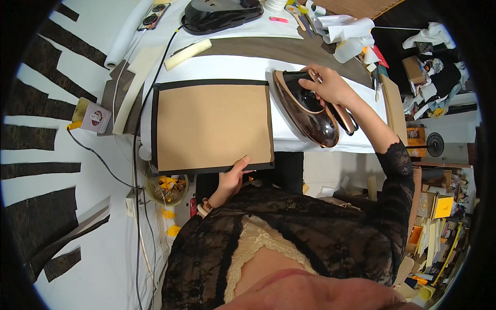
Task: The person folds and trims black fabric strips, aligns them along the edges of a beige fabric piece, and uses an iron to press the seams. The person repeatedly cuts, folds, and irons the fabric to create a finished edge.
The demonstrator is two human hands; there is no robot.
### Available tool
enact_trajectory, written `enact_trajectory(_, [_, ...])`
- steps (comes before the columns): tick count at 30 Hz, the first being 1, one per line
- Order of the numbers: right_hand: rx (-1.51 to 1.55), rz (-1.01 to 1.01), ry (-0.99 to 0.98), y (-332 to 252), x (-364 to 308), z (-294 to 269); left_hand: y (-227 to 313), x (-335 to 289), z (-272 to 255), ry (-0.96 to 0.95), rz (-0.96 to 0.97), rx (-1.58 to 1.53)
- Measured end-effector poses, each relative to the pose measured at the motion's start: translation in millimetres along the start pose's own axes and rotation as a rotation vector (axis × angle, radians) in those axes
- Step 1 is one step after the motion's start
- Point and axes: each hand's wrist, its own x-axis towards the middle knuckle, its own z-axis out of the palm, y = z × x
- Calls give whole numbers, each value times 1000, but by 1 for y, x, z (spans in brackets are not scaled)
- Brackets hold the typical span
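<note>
A flat tan board [214, 124] with black edging lies on the white-covered table, its near edge sticking out toward me. My left hand [231, 182] grips that near edge, thumb on top and the other fingers hidden underneath. To the right of the board is a glossy brown-and-black clothes iron [305, 106], its pointed end toward me. My right hand [333, 87] is closed around the iron's handle. Whether the iron rests on the white cover [361, 113] or is held just above it, I cannot tell.
A black appliance [223, 14] stands at the back, its cable running down the left. Beyond the board lie a cream roll [188, 54] and dark brown material [258, 47]. A tin [92, 114] stands at left, a waste bin [166, 187] below. White paper rolls [343, 28] clutter the far right.
</note>
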Motion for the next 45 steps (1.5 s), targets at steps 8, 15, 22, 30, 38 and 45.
enact_trajectory(8, [28, -14, -34, 1, 4, 12, 3, 1, 1, 37, -56, -34])
enact_trajectory(15, [-291, -358, 120, 22, 23, 23, 14, -6, 12, 30, -85, -32])
enact_trajectory(22, [-293, -300, 90, -14, 30, 31, 21, -13, 18, 95, -122, -44])
enact_trajectory(30, [-316, -379, 49, -37, 38, 31, 10, -10, 2, 31, -115, -44])
enact_trajectory(38, [-330, -451, 37, -34, 26, 44, 21, -12, 18, 85, -50, -158])
enact_trajectory(45, [-381, -506, 161, -49, 2, 64, 10, -12, 20, 106, -19, -100])
